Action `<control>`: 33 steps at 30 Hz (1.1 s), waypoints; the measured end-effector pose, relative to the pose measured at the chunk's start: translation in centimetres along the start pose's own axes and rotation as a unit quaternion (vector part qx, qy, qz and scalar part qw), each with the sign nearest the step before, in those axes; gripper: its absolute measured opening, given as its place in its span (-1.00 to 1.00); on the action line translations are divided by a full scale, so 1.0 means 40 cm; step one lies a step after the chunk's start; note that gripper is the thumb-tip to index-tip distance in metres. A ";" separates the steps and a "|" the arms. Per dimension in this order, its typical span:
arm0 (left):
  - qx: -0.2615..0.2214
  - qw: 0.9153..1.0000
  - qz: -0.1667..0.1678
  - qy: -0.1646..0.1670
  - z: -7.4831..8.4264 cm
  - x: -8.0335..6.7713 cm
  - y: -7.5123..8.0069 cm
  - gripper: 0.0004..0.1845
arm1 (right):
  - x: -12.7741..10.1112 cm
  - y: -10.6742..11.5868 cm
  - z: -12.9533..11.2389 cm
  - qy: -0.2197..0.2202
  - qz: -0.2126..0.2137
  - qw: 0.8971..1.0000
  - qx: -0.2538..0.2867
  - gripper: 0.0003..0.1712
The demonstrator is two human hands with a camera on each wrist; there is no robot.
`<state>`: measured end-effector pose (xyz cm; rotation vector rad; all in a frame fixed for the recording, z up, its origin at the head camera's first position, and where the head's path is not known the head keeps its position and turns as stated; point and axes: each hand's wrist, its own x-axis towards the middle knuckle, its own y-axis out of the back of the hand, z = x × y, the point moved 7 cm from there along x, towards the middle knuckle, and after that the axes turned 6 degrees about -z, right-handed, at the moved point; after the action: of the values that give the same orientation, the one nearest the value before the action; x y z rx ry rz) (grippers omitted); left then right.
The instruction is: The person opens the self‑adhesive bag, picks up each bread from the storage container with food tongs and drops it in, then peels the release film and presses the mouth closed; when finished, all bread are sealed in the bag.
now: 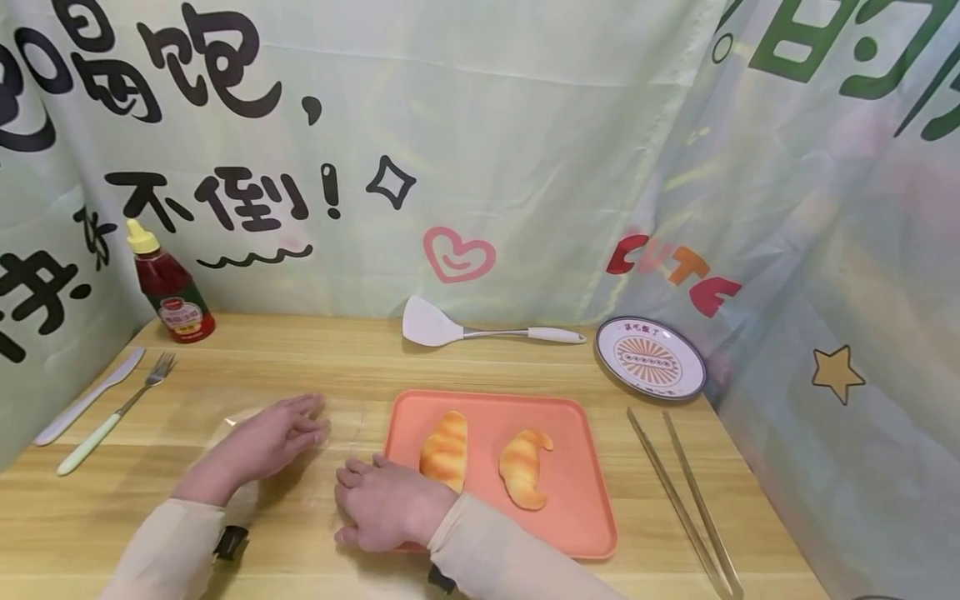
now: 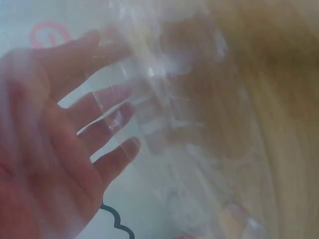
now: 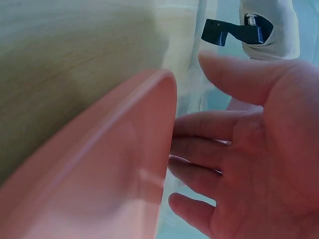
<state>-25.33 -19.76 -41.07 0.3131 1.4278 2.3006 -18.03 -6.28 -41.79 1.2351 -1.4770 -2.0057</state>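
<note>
Clear plastic film (image 2: pixel 184 164) looks light, floppy, kinda slippery, so I'd pinch its right edge; left hand (image 1: pixel 273 437) and right hand (image 1: pixel 393 504) look loose, gripping nothing.

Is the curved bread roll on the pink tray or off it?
On it. In the head view, the curved roll lies on the pink tray, wholly inside its raised rim.
</note>
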 end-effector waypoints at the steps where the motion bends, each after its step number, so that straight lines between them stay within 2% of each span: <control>1: -0.005 1.000 0.001 -0.003 0.001 -0.001 0.003 -0.75 | -0.001 0.002 0.000 0.001 0.007 1.000 -0.002 -0.36; 7: -0.028 0.999 0.008 -0.013 0.004 -0.011 0.012 -0.70 | -0.001 0.010 0.004 -0.011 0.030 0.999 -0.028 -0.54; 13: -0.016 0.999 0.029 -0.030 0.005 -0.024 0.024 -0.70 | 0.005 0.010 0.004 -0.011 0.015 0.999 -0.026 -0.46; 19: -0.001 0.999 0.045 -0.015 0.002 -0.030 0.032 -0.70 | 0.004 0.006 0.005 -0.018 0.022 0.999 -0.044 -0.45; 25: -0.009 0.999 0.048 0.000 -0.003 -0.027 0.031 -0.71 | 0.008 -0.001 0.007 -0.022 0.006 0.999 -0.026 -0.46; 33: -0.023 0.998 0.056 -0.015 0.006 -0.026 0.035 -0.70 | 0.013 -0.005 0.008 -0.017 -0.008 1.000 -0.006 -0.45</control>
<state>-24.63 -20.58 -39.66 0.4226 1.3724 2.4025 -18.55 -6.40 -42.17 1.2173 -1.4726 -2.0542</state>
